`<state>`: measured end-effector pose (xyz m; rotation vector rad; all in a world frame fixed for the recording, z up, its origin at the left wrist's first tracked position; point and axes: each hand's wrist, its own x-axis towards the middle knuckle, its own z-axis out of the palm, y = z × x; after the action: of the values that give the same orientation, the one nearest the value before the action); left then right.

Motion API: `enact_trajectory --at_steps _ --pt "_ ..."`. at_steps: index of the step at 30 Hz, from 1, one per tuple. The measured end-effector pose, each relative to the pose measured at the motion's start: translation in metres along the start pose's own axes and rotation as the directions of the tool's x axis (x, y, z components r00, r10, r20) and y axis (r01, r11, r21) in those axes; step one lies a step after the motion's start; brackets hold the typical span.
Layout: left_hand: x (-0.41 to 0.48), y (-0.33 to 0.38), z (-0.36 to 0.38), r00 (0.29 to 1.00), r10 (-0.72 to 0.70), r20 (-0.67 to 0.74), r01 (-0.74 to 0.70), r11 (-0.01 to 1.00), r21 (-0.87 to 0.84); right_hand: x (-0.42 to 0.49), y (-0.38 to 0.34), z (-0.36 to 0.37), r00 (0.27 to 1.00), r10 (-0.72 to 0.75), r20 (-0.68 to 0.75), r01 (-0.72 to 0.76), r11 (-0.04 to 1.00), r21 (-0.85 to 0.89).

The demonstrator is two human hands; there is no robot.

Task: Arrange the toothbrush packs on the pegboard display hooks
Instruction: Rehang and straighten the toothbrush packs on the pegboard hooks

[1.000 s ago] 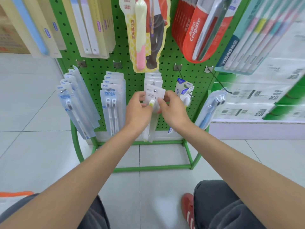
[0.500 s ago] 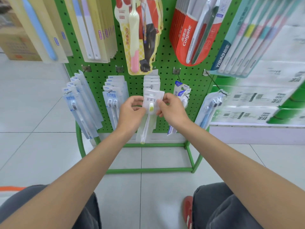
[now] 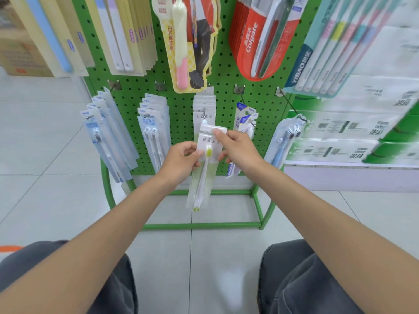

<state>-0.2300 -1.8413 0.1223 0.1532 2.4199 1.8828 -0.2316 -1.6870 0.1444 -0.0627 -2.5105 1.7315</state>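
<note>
held pack: clear toothbrush pack (image 3: 205,162) with a white card top, in both hands in front of the centre of the green pegboard (image 3: 181,105); long axis nearly upright, lower end tipped slightly left
brush inside: white handle, yellow-green bristles (image 3: 208,152) at the upper end
left hand (image 3: 181,160): fingers curled, thumb and fingertips pinching the pack's left edge beside the bristles
right hand (image 3: 239,149): thumb pressed on the card's upper right corner, other fingers curled behind the right edge; narrow pinch
centre hook (image 3: 204,114): sticks out towards the camera just above the held pack's top edge; cannot tell if card and hook tip touch
centre row (image 3: 204,102): several matching white-card packs hang on this hook, farther back
left rows: blue-tinted packs (image 3: 106,132) on the far-left hook, fanned out; twin-brush packs (image 3: 154,123) on the next hook
right rows: blue and white packs (image 3: 244,116) just right of centre, partly behind the right hand; one blue-brush pack (image 3: 283,141) at the tip of the rightmost hook
upper rows: pale yellow packs (image 3: 127,32) at left, red colgate packs (image 3: 251,39) at right
stand: green tube frame (image 3: 201,225) on a pale tiled floor (image 3: 45,200)
near edge: both forearms reach forward over knees in dark grey trousers (image 3: 306,279)
</note>
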Motion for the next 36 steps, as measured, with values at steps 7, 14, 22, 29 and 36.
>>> enact_trajectory --at_steps 7,14,22,29,36 --pt "-0.005 0.0 0.002 1.0 -0.018 -0.02 0.017 0.998 -0.055 -0.01 0.016 -0.004 0.988 0.063 0.144 -0.06 0.998 -0.027" --pt "-0.01 -0.003 0.002 0.998 -0.053 -0.033 0.049 0.992 -0.119 -0.028 0.038 0.001 0.943 0.147 0.299 -0.127 0.988 -0.087" --pt "-0.007 0.002 -0.002 0.99 -0.106 -0.092 0.087 0.978 -0.19 -0.051 0.068 0.015 0.825 0.197 0.529 -0.021 0.947 -0.32" --pt "-0.009 0.003 -0.002 0.99 -0.107 -0.094 0.092 0.984 -0.152 -0.06 0.071 0.029 0.828 0.226 0.513 -0.022 0.928 -0.373" --pt "-0.022 0.012 -0.001 0.997 0.036 0.072 -0.046 0.988 0.146 -0.063 0.061 0.025 0.866 0.075 0.495 0.223 0.828 -0.515"
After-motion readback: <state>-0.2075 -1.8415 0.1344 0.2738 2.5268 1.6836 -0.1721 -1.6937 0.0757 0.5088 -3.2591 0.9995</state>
